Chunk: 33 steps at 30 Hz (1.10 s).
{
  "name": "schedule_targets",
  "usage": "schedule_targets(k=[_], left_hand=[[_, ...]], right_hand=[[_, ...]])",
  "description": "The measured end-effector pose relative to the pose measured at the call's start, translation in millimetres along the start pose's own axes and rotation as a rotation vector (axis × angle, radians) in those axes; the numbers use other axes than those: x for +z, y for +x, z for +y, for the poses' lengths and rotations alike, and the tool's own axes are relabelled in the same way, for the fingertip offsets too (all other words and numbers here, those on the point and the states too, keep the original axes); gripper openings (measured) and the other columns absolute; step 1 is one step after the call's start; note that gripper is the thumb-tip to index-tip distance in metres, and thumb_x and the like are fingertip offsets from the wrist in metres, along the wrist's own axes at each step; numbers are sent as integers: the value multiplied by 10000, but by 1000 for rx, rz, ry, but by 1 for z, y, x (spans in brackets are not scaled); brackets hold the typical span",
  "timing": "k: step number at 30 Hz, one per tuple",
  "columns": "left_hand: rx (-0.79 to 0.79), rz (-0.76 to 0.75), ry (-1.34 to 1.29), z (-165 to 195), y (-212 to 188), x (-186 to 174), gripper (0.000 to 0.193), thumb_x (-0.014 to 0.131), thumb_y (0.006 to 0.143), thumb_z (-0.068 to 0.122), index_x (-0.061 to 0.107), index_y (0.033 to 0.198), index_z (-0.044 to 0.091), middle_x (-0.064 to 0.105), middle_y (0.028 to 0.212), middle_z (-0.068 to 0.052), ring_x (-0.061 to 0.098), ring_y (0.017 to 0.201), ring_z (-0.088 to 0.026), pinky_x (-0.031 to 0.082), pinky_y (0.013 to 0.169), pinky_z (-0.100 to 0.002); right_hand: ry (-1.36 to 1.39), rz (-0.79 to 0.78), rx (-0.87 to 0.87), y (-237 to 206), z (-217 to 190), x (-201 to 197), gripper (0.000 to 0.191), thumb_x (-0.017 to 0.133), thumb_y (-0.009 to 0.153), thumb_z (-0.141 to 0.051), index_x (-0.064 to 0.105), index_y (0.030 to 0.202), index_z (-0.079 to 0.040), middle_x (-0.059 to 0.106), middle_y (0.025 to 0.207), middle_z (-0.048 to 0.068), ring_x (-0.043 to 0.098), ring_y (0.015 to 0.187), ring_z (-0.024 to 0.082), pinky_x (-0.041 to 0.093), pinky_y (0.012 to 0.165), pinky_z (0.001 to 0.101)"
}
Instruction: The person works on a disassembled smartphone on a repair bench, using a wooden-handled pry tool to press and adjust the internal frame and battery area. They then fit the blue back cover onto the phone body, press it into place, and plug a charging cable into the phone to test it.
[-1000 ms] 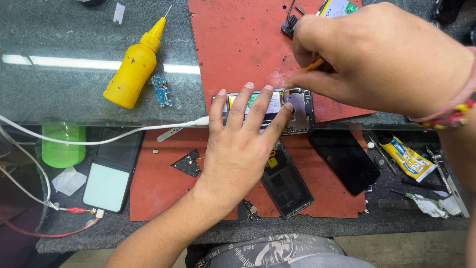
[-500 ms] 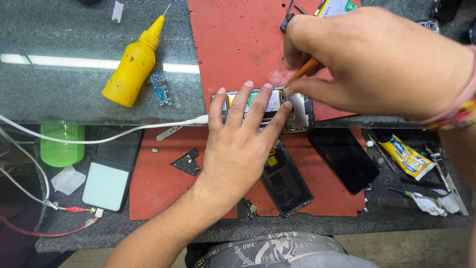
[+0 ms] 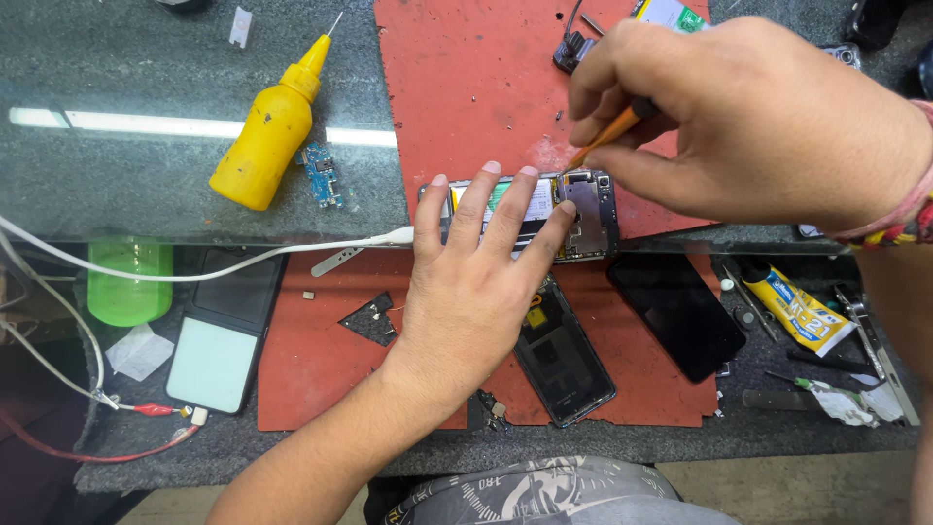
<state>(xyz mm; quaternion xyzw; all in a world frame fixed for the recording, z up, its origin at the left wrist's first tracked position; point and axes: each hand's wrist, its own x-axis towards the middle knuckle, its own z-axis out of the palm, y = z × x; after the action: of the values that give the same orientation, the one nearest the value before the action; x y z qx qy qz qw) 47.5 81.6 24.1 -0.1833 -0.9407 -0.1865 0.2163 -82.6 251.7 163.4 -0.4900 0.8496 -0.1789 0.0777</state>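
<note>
Now opened phone [image 3: 588,209] under left hand [image 3: 466,292], screwdriver [image 3: 607,136] above.

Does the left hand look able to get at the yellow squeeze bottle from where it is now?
Probably yes. The left hand lies flat on the opened phone, holding nothing, and the yellow squeeze bottle lies to its left on the dark counter. Only a white cable and a small circuit board lie between.

Yellow squeeze bottle [image 3: 267,131] upper left; red mat [image 3: 466,87] (scuffed, speckled); orange-handled tool [image 3: 610,131]; green cup [image 3: 129,282] left; yellow-blue glue tube [image 3: 799,311] right; grey speckled counter [image 3: 117,68].
</note>
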Motion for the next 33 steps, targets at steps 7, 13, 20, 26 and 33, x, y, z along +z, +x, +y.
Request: schedule_targets(k=[7, 13, 20, 26, 33], left_hand=[[-2, 6, 0, -3, 1, 1, 451, 621, 957, 196, 655, 1407, 203, 520, 1496, -129, 444, 1408, -337, 287, 1201, -599], [9, -12, 20, -9, -1, -1, 486, 670, 943, 235, 644, 1428, 209, 512, 1510, -128, 436, 1414, -332, 286, 1205, -592], [-17, 89, -235, -16, 0, -4, 587, 801, 886, 455, 659, 1306, 69, 584, 1373, -138, 482, 1349, -353, 305, 1171, -589], [-190, 279, -381, -16, -2, -8, 266, 837, 949, 227, 707, 1136, 90, 676, 1176, -35, 588, 1245, -273, 389, 1122, -462], [-183, 310, -517, -5, 6, -10, 172, 818, 909, 134, 740, 1059, 108, 703, 1100, -2, 625, 1199, -255, 396, 1076, -420]], right_hand=[[77, 258, -22, 5, 23, 23, 133, 746, 1007, 52, 632, 1076, 57, 709, 1086, 130, 760, 1045, 197, 636, 908, 276], [135, 261, -1, 9, 28, 37, 145, 746, 1003, 69, 619, 1072, 62, 708, 1082, 133, 761, 1022, 187, 641, 937, 290], [92, 292, 116, -2, 8, 28, 288, 792, 936, 46, 522, 1032, 72, 723, 1013, 150, 745, 931, 214, 587, 728, 311], [255, 325, 75, -30, -19, 24, 343, 760, 867, 99, 447, 994, 41, 645, 946, 168, 753, 1004, 256, 650, 860, 335], [239, 280, -34, -48, -20, 17, 320, 797, 821, 29, 505, 947, -4, 725, 920, 165, 768, 914, 212, 630, 772, 290]])
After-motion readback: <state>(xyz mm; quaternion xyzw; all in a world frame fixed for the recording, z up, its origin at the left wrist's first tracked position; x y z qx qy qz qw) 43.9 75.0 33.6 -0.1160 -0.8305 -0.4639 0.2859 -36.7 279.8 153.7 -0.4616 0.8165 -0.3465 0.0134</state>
